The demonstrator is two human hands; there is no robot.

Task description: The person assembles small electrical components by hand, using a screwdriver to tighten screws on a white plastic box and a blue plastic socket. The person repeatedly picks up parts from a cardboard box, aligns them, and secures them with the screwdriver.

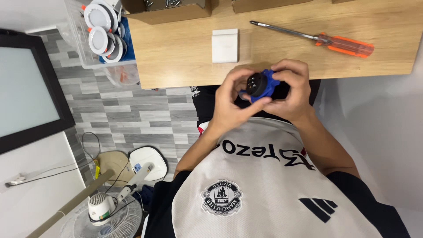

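Observation:
Both my hands hold a blue round plug-like part with a black face (260, 84) in front of my chest, just below the wooden table's near edge (185, 81). My left hand (232, 100) wraps its left side with the thumb under it. My right hand (291, 90) grips it from the right and top. On the table lie a white square switch plate (224, 46) and an orange-handled screwdriver (324, 39), both beyond my hands.
Cardboard boxes (169, 11) stand at the table's far edge. A clear bin of round white lamp fittings (103, 33) sits left of the table. A dark-framed panel (26, 88), a standing fan (105, 211) and cables are on the tiled floor at the left.

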